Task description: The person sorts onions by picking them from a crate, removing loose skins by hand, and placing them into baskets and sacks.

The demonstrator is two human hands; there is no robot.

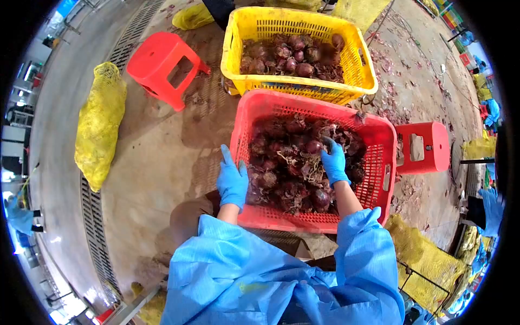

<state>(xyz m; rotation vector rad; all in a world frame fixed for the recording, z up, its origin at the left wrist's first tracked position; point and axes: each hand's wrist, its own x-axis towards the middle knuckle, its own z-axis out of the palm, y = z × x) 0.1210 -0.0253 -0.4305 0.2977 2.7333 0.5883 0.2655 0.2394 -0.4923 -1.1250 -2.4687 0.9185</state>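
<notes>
A red plastic crate (383,127) sits in front of me, filled with red onions (290,192), loose skins and dry roots. My left hand (233,183), in a blue glove, is at the crate's left rim, index finger and thumb spread apart and nothing held. Inside the crate, over the right part of the pile, is my right hand (335,162), also gloved. Its thumb and fingers are apart beside a round onion (313,147), and the fingertips are dark with dirt. Whether they touch that onion is hard to make out.
Beyond stands a yellow crate (368,73) with more onions. Red stools (157,54) stand at left and right (433,146). A full yellow mesh sack (101,127) lies on the left floor near a drain grate (97,233). Onion skins litter the right floor.
</notes>
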